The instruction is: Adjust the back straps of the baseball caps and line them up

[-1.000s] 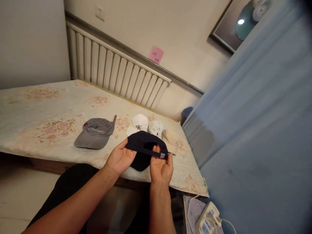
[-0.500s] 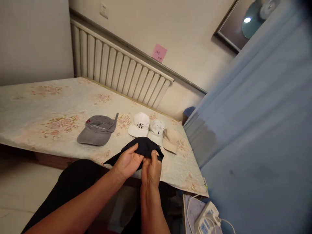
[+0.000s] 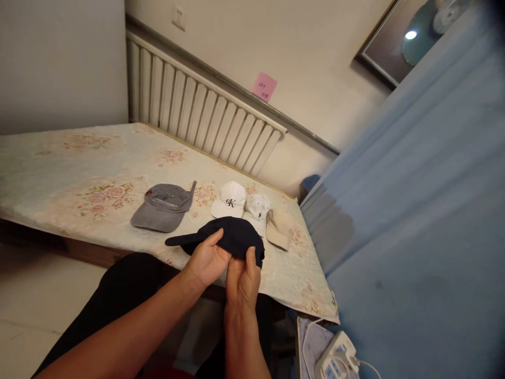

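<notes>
A dark navy cap is held over the near edge of the bed, its brim pointing left. My left hand grips its near rim, thumb on top. My right hand pinches the cap's back edge just to the right. Behind it on the flowered bedspread lie a grey cap, a white cap with a black logo, a second white cap and a beige cap.
A white radiator runs along the wall behind the bed, with a pink note above it. A blue curtain fills the right side. A white power strip lies on the floor at bottom right.
The navy cap has been turned from its open back facing me to crown up with the brim pointing left. Both hands have drawn together on its near edge.
</notes>
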A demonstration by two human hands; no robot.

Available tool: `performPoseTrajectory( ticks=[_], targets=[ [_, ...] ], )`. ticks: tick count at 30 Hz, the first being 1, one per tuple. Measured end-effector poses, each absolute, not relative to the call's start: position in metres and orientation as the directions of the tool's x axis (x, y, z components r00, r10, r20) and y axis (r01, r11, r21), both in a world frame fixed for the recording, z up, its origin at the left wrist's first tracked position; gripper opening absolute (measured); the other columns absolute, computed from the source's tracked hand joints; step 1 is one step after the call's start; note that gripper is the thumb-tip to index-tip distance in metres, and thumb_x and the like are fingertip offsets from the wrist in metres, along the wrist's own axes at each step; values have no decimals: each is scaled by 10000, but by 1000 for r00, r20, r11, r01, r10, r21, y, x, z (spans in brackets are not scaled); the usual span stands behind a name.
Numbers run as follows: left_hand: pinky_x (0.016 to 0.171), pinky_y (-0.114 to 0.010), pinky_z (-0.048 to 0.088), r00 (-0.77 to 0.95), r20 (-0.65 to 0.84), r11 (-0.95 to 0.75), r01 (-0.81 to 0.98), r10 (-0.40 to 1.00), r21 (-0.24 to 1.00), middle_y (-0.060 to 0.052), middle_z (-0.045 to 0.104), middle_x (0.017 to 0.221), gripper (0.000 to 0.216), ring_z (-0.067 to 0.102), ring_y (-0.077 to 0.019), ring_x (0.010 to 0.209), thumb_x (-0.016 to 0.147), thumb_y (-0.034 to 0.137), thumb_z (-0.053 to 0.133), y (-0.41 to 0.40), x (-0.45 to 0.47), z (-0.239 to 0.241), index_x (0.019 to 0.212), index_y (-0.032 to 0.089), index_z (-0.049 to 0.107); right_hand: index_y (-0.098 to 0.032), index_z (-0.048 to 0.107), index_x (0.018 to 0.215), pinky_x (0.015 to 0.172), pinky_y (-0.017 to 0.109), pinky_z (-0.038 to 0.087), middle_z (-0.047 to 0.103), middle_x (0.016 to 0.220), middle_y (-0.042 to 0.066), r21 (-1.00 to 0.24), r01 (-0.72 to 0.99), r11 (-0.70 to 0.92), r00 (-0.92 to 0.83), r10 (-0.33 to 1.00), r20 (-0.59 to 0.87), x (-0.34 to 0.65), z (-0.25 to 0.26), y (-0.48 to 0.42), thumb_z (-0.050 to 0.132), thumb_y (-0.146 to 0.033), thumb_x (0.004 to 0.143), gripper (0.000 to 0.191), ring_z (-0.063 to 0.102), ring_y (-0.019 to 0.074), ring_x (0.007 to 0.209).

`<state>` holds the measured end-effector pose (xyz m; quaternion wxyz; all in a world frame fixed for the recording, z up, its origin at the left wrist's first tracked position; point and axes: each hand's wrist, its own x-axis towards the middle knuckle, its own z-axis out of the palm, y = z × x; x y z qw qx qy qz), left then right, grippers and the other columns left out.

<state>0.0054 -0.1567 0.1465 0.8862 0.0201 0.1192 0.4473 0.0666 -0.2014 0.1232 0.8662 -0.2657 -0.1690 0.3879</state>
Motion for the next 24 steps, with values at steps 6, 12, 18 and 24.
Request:
performPoseTrajectory(
  ticks=[6,12,18,24],
  targets=[
    [924,-336,542,569,-164,588,-802,806,107,-134,738,968,353,701,-198,935,972,171,347,-156,1,141,1222,40,560,-146,638,1101,1102,473,367,680,1188,92,-581,-596,554,655,754,47,69,124,-202,594,-297,839,305,623,209,1127],
    [897,-324,559,507,-174,526,-847,844,82,-121,738,959,343,700,-194,935,958,132,351,-144,-9,143,1217,60,564,-186,654,1089,1098,446,376,667,1220,71,-533,-637,557,663,748,-12,89,126,-208,583,-262,838,272,601,192,1163],
    [871,-296,569,499,-178,522,-844,848,122,-118,737,956,340,706,-179,902,940,86,361,-144,-9,138,1208,61,569,-205,641,1135,1103,465,370,646,1255,66,-542,-627,559,658,753,15,93,120,-208,628,-193,787,348,580,203,1189],
    [886,-269,557,539,-202,565,-819,817,101,-128,734,971,363,703,-170,916,945,102,354,-142,-7,129,1249,47,543,-250,625,1170,1112,489,346,644,1258,40,-561,-643,522,600,798,56,89,119,-209,633,-162,780,399,592,199,1170]
  ],
)
